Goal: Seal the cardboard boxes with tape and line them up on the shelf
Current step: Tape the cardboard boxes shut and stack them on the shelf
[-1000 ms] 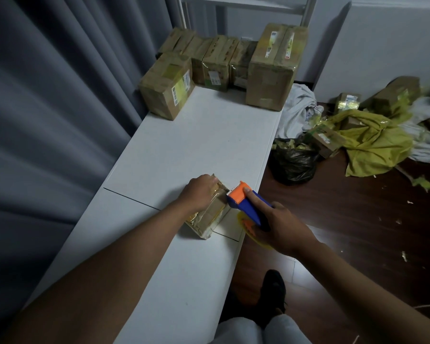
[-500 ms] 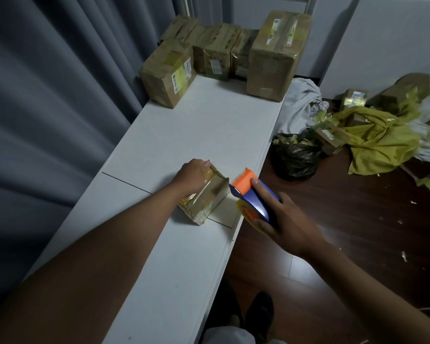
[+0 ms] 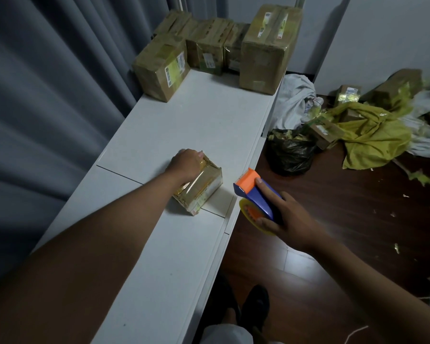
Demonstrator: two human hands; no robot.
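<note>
A small taped cardboard box [image 3: 204, 189] lies on the white shelf top [image 3: 204, 125] near its right edge. My left hand [image 3: 186, 163] grips the box's far end from above. My right hand [image 3: 287, 218] holds a blue and orange tape dispenser [image 3: 255, 194] with a yellow roll, a short gap to the right of the box, over the shelf edge. No tape strand shows between dispenser and box. Several sealed cardboard boxes [image 3: 268, 45] stand in a row at the far end of the shelf.
A grey curtain [image 3: 47, 95] hangs along the left. On the dark wood floor to the right lie a black bag [image 3: 292, 155], white cloth [image 3: 293, 100], yellow wrapping [image 3: 375, 137] and more cardboard boxes [image 3: 397, 88]. My feet [image 3: 253, 306] stand by the shelf.
The dispenser in my right hand has drawn away from the box to the right. My left hand has stayed on the box, which shifted slightly up the shelf.
</note>
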